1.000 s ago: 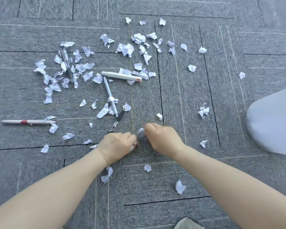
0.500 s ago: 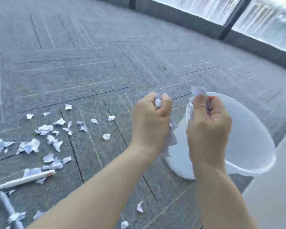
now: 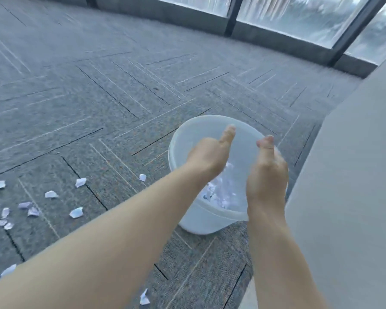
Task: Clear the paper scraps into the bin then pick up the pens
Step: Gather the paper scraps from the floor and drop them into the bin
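Note:
A white round bin (image 3: 201, 221) stands on the grey carpet, right of centre. Both hands hover over its mouth. My left hand (image 3: 210, 156) has its fingers spread and thumb raised, holding nothing. My right hand (image 3: 266, 175) is likewise open with its palm turned inward. White paper scraps (image 3: 214, 194) lie inside the bin between my wrists. More paper scraps (image 3: 51, 194) are scattered on the carpet at the left. No pens are in view.
A pale grey wall or cabinet side (image 3: 348, 186) rises close on the right of the bin. Dark-framed floor-level windows (image 3: 299, 16) run along the far edge. One scrap (image 3: 144, 297) lies near the bottom centre.
Both hands, which were shut on scraps beside the bin, have moved over it and opened; the scraps have dropped inside. The view has swung further right.

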Demonstrator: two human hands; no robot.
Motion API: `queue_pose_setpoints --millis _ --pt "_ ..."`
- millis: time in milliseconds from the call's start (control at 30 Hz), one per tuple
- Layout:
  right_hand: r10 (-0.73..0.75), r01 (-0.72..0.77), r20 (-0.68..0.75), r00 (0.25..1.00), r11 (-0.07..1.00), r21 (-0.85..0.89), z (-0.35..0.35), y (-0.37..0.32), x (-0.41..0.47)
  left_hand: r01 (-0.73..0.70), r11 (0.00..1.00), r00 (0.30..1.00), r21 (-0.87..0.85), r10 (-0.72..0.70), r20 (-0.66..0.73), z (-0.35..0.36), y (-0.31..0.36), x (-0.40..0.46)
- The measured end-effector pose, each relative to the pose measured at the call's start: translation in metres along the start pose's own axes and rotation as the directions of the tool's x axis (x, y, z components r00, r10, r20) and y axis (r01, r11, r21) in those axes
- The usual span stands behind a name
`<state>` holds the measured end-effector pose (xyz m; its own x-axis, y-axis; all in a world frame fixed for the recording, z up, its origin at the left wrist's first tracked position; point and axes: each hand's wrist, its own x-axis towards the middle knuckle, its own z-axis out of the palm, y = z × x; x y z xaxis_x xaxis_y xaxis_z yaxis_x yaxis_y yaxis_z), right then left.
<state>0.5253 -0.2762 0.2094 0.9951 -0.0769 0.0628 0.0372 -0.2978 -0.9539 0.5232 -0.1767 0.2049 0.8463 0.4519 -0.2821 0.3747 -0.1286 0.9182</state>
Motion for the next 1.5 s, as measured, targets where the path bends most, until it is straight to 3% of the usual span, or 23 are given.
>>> queue_pose_setpoints --millis 167,267,367,467,533,667,733,800,900,1000,1067,1167,1300,1433,1500 --pt "-0.275 0.263 0.029 0.961 0.940 0.218 0.021 -0.017 -0.033 -0.275 0.920 0.934 -0.279 0.186 -0.306 -0.030 -0.021 -0.026" --pt "-0.393 0.306 0.238 0.888 0.893 0.331 0.057 -0.010 -0.072 -0.352 0.896 0.864 -0.270 0.200 -0.462 -0.065 -0.062 -0.053" --pt "-0.375 0.258 0.524 0.765 0.923 0.284 0.108 0.021 -0.124 -0.252 0.953 0.801 -0.168 0.108 -0.588 -0.108 -0.140 -0.085" --pt "-0.266 0.292 0.804 0.531 0.949 0.121 0.159 0.069 -0.184 -0.002 1.000 0.737 0.004 0.004 -0.676 -0.154 -0.233 -0.128" --pt "-0.239 0.458 0.916 0.323 0.886 0.070 0.188 0.102 -0.222 0.184 0.979 0.667 0.090 -0.057 -0.743 -0.184 -0.290 -0.161" --pt "-0.127 0.784 0.990 -0.067 0.607 0.132 0.240 0.134 -0.275 0.519 0.849 0.464 0.096 -0.185 -0.866 -0.243 -0.376 -0.230" --pt "-0.107 0.867 0.972 -0.209 0.439 0.235 0.267 0.130 -0.295 0.625 0.776 0.365 0.087 -0.191 -0.911 -0.271 -0.405 -0.263" --pt "-0.123 0.894 0.933 -0.339 0.265 0.360 0.298 0.122 -0.317 0.748 0.654 0.324 0.110 -0.216 -0.921 -0.298 -0.428 -0.295" --pt "-0.067 0.873 0.875 -0.480 0.060 0.484 0.343 0.114 -0.351 0.853 0.499 0.341 0.152 -0.312 -0.887 -0.327 -0.454 -0.328" --pt "-0.026 0.855 0.854 -0.519 -0.033 0.518 0.378 0.113 -0.372 0.810 0.465 0.512 0.356 -0.267 -0.816 -0.344 -0.465 -0.327" --pt "0.008 0.847 0.848 -0.530 -0.052 0.529 0.393 0.113 -0.377 0.757 0.507 0.597 0.412 -0.279 -0.752 -0.351 -0.468 -0.312" --pt "0.056 0.840 0.838 -0.543 0.033 0.541 0.398 0.123 -0.374 0.769 0.511 0.601 0.385 -0.372 -0.708 -0.351 -0.472 -0.287" --pt "-0.067 0.797 0.826 -0.560 0.226 0.559 0.366 0.142 -0.344 0.796 0.484 0.542 0.364 -0.303 -0.784 -0.328 -0.474 -0.283" --pt "-0.136 0.679 0.739 -0.659 0.316 0.663 0.317 0.157 -0.312 0.676 0.515 0.674 0.527 -0.143 -0.725 -0.288 -0.483 -0.314" --pt "-0.229 0.625 0.713 -0.663 0.354 0.695 0.307 0.159 -0.305 0.608 0.547 0.724 0.575 -0.086 -0.684 -0.276 -0.484 -0.330"
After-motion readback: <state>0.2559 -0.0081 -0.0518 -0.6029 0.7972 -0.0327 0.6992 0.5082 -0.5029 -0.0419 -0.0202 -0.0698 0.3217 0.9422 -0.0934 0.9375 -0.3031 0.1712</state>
